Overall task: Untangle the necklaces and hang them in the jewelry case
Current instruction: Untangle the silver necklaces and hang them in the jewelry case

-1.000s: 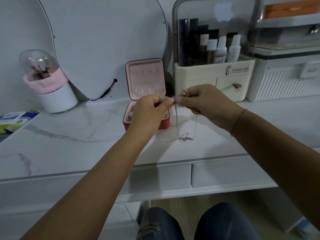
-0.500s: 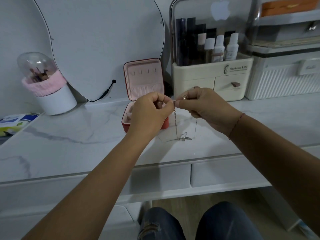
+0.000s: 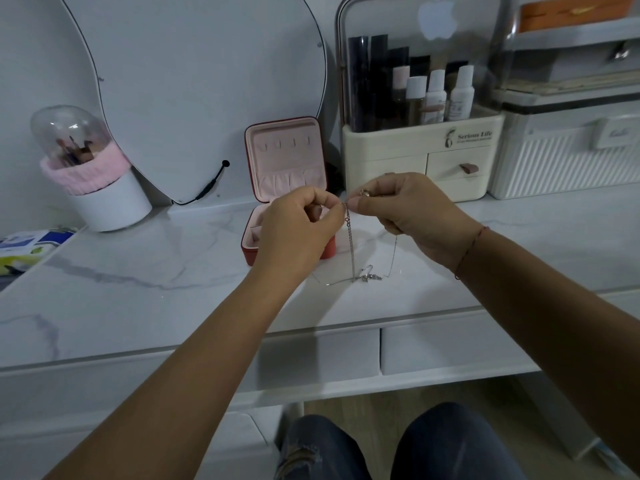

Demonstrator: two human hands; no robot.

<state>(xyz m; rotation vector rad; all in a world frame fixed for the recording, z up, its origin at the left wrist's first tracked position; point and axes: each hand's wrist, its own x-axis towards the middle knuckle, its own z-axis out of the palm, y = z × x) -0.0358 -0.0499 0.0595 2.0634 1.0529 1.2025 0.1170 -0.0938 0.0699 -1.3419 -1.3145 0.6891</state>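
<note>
Above the marble tabletop (image 3: pixel 138 271), just in front of the open jewelry case (image 3: pixel 287 161), the left hand (image 3: pixel 298 233) and the right hand (image 3: pixel 412 213) met fingertip to fingertip. Each pinched the upper end of a thin necklace chain (image 3: pixel 350 244). The chain's long axis ran nearly vertical: its top sat at the pinch, and its lower end pointed down to a small tangle (image 3: pixel 369 277) lying on the marble. A second fine strand (image 3: pixel 394 251) dropped from beneath the right hand toward the same tangle. Compared with half a second before, both pinches held and the chain hung in almost the same place. The case stood with its lid upright, its base partly hidden by the left hand. A cosmetic organiser (image 3: pixel 422 157) stood just beside it on the right, and a mirror (image 3: pixel 194 91) leaned behind on the left. Open marble stretched left of the case, and the tangle lay well back from the table's front edge
</note>
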